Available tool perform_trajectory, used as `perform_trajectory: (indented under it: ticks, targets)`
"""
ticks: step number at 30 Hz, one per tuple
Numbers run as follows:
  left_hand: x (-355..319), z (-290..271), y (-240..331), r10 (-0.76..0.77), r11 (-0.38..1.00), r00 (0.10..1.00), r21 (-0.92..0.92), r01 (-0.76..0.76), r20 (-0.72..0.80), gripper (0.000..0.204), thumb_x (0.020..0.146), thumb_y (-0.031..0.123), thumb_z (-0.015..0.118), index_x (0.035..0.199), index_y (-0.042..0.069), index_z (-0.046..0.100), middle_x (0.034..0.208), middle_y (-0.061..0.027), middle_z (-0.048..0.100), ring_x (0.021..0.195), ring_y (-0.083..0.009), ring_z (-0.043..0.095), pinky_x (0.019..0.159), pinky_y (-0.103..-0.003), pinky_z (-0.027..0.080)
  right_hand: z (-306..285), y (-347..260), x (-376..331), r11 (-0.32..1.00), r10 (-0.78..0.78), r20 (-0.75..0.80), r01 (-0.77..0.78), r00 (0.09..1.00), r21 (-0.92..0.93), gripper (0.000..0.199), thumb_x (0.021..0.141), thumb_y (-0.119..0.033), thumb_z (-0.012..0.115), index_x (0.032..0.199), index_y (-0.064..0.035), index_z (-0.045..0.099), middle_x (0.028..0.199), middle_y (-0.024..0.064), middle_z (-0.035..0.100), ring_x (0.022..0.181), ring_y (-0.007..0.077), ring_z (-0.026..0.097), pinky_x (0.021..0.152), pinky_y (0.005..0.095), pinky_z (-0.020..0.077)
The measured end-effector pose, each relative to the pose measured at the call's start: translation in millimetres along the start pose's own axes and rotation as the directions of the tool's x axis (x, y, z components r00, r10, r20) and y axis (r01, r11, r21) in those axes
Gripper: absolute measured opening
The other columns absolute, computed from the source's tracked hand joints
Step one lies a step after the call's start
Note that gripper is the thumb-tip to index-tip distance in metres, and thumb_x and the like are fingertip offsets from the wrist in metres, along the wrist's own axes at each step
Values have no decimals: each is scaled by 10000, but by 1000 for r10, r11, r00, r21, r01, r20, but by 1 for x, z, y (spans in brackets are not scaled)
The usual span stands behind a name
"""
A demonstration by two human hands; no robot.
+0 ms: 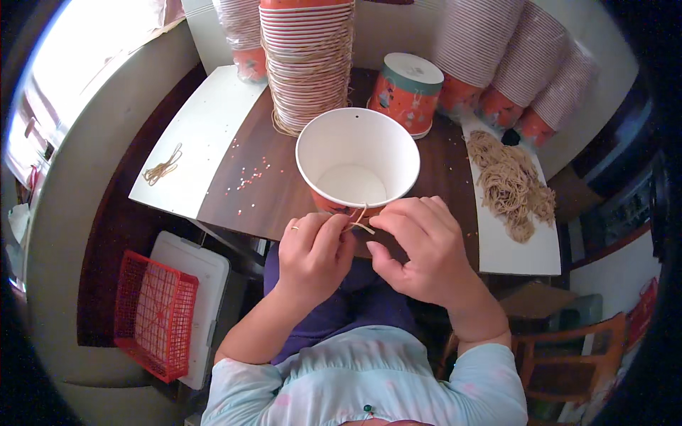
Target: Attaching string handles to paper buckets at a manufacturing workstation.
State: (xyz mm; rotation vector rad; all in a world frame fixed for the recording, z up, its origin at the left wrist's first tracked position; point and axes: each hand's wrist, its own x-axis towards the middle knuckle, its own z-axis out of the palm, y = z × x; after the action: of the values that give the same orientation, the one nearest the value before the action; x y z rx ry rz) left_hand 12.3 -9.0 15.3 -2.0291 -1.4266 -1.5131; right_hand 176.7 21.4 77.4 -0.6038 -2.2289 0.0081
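A white-lined paper bucket (355, 186) with an orange outside stands upright at the table's near edge, its mouth tipped toward me. A thin tan cord (361, 213) passes over its near rim, and its loose end sticks out between my hands. My left hand (312, 248) is closed, pinching the cord between thumb and fingers just below the rim. Beside the cord's free end, my right hand (419, 248) has thumb and forefinger apart, with nothing visibly between them. Its curled other fingers are partly hidden.
Behind the bucket rises a tall stack of nested buckets (309, 78) with cords hanging around it. An upside-down bucket (405, 96) and wrapped stacks (526, 71) stand to the right. A heap of tan cords (511, 184) lies right, a small bundle (163, 167) left. Below is a red basket (156, 312).
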Motion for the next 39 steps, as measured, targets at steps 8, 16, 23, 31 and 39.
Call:
perform_trajectory:
  ticks: [8, 16, 23, 31, 39]
  targets:
    - [1, 1, 1, 26, 999, 999, 30, -27, 21, 235, 649, -3, 662, 870, 40, 591, 786, -68, 577, 672, -222, 575, 584, -336, 442, 21, 6, -13, 988, -5, -29, 1, 1000, -155, 156, 680, -80, 667, 776, -75, 544, 757, 49, 528, 659, 219, 525, 609, 343, 404]
    - [0, -1, 6, -330, 835, 909, -371, 407, 255, 93, 738, -1, 655, 810, -12, 597, 711, -72, 568, 548, -117, 564, 505, -216, 440, 60, 5, -32, 969, 167, -143, -189, 976, -158, 123, 745, -80, 646, 852, -70, 587, 767, 57, 536, 605, 232, 546, 530, 349, 429]
    - [-6, -3, -2, -534, 492, 747, -573, 655, 395, 99, 800, 52, 646, 800, -40, 609, 718, -28, 628, 641, -51, 571, 549, -199, 458, 65, 8, -29, 741, 426, 19, -361, 904, 566, 142, 803, -26, 595, 937, 2, 630, 890, 113, 619, 771, 219, 633, 669, 296, 505]
    - [-7, -9, -7, -577, 409, 662, -532, 741, 479, 135, 810, 69, 650, 820, -65, 643, 721, -56, 659, 648, -65, 590, 570, -199, 473, 67, 1, -26, 206, 616, 299, -515, 729, 832, 159, 858, -97, 613, 957, 23, 647, 872, 49, 643, 802, 84, 602, 676, 234, 502]
    - [-9, -4, 2, -635, 349, 679, -647, 678, 369, 97, 827, 32, 628, 831, -64, 643, 736, -56, 658, 651, -73, 591, 581, -197, 476, 77, -3, -22, -251, 669, 460, -405, 583, 879, 88, 862, -117, 596, 894, -54, 649, 805, -7, 636, 666, 29, 511, 613, 176, 415]
